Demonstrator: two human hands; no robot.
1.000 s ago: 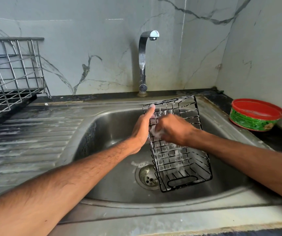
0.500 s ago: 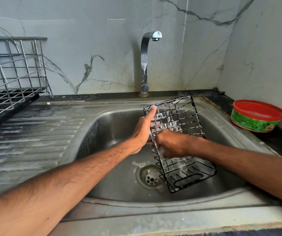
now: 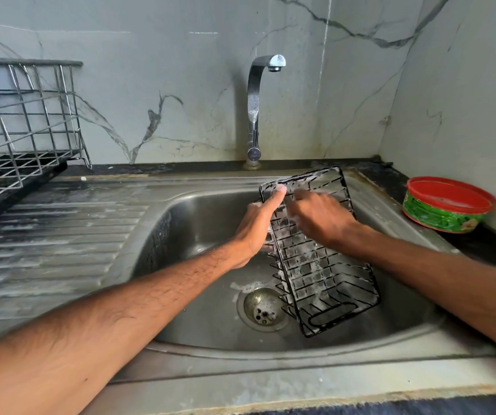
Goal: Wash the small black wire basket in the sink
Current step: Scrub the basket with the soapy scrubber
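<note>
**Sink**: steel basin, front rim nearest. The drain is in the basin floor, with flecks of foam beside it.

**Small black wire basket**: inside the basin and tilted. Its lower end is on the basin floor just right of the drain, and its upper end is raised toward the back rim. Suds cling across the mesh.

**Left hand**: laid along the basket's left long edge, fingers straight. It braces the basket and grips nothing.

**Right hand**: on the upper mesh, fingers bent onto the wires. Whether a scrubber lies beneath them cannot be told.

**Tap**: behind the basin, no stream visible.

**Red-rimmed green tub**: on the tabletop, far right.

**Wire dish rack**: far left.

**Handling note (judgement):** the step in hand is soaping the mesh.
- Rub along the wires as well as across them, so the crossings come clean.
- The light frame will likely skid on wet steel, so hold the brace firm and keep the lower end seated.
- Turn the basket to reach its walls and underside.
- Rinsing remains.
</note>
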